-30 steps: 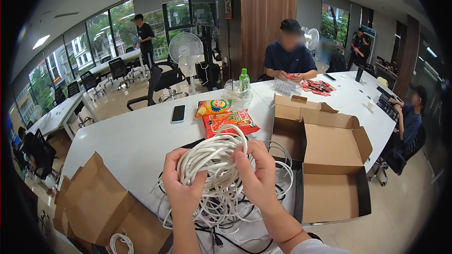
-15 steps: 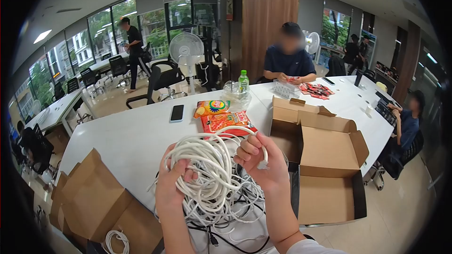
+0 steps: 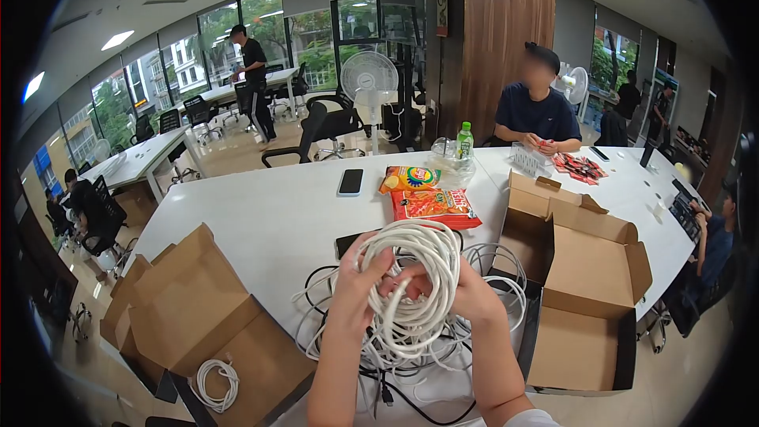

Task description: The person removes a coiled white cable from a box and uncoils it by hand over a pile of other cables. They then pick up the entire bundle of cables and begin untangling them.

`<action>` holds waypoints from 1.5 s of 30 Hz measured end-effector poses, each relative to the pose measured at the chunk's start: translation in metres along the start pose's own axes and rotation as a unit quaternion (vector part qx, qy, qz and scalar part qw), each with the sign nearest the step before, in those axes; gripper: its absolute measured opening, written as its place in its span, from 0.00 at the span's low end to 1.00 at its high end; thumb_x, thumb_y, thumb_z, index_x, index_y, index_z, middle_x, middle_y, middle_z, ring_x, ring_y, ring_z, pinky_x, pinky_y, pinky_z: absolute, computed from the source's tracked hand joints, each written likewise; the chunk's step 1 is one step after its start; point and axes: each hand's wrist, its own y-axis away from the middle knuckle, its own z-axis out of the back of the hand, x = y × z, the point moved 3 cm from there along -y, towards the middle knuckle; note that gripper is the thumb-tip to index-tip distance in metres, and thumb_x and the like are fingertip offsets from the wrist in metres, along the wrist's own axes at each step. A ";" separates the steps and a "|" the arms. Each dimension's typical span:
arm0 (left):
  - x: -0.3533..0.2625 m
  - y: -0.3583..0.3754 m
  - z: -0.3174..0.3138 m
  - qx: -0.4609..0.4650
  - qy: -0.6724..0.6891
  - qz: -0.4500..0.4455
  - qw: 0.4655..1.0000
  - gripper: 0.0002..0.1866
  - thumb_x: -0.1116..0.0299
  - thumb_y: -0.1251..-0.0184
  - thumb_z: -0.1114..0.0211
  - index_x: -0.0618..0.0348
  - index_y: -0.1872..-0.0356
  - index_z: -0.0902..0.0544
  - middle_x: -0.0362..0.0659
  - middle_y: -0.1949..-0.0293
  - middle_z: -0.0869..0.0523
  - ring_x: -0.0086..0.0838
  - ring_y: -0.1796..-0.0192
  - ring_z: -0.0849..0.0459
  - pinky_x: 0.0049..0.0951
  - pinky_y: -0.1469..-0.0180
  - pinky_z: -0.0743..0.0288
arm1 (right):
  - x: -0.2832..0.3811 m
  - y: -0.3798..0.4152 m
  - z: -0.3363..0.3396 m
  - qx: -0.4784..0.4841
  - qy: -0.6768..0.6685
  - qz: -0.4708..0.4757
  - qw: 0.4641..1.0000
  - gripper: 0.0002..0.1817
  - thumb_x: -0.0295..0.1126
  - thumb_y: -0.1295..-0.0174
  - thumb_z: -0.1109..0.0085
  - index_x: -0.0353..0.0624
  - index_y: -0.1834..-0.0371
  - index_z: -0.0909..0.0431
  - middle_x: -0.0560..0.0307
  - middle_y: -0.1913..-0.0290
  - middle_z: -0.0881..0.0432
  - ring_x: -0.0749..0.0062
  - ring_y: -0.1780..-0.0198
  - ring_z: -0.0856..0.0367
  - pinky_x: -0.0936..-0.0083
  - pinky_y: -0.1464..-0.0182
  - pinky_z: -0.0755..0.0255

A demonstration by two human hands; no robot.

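Observation:
A thick coil of white cable (image 3: 431, 249) is held up between my two hands over the table. My left hand (image 3: 360, 277) wraps round the coil's left side, thumb across the strands. On the other side, my right hand (image 3: 470, 292) grips the coil, its fingers reaching into the middle of the loops and partly hidden by them. Below lies a loose tangle of white, grey and black cables (image 3: 498, 257), with a black cable plug (image 3: 387, 397) near the front. The cable's free end cannot be made out.
Open cardboard boxes stand left (image 3: 190, 308) and right (image 3: 581, 348); a small white cable coil (image 3: 215, 386) lies in the left one. Snack bags (image 3: 435, 205), a phone (image 3: 350, 183) and a green bottle (image 3: 465, 141) are farther back. A person (image 3: 538, 107) sits across the table.
My right hand has moved from holding the cable's end beside the coil to gripping the coil, fingers inside its loops. The view has turned left, so the surroundings appear farther right.

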 end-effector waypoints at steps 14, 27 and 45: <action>-0.028 0.009 0.007 -0.172 -0.081 -0.251 0.949 0.19 0.71 0.34 0.34 0.61 0.46 0.30 0.40 0.59 0.20 0.17 0.71 0.23 0.19 0.73 0.25 | 0.026 0.006 0.012 -0.338 0.078 0.157 0.925 0.13 0.34 0.28 0.51 0.36 0.60 0.20 0.60 0.63 0.17 0.82 0.60 0.24 0.82 0.59 0.33; -0.006 0.008 -0.007 -0.163 -0.284 -0.343 0.881 0.20 0.70 0.33 0.36 0.66 0.45 0.30 0.44 0.52 0.24 0.26 0.50 0.24 0.27 0.45 0.30 | 0.032 0.019 -0.022 -0.139 0.076 -0.034 0.987 0.13 0.30 0.34 0.40 0.34 0.52 0.17 0.65 0.74 0.20 0.89 0.75 0.31 0.85 0.73 0.36; 0.001 -0.006 0.012 -0.063 0.149 -0.003 0.987 0.10 0.58 0.29 0.38 0.49 0.54 0.25 0.31 0.73 0.29 0.15 0.78 0.31 0.19 0.75 0.31 | 0.006 0.004 0.044 -0.282 -0.405 0.087 0.866 0.18 0.38 0.32 0.58 0.52 0.81 0.45 0.69 0.82 0.48 0.78 0.78 0.50 0.76 0.71 0.48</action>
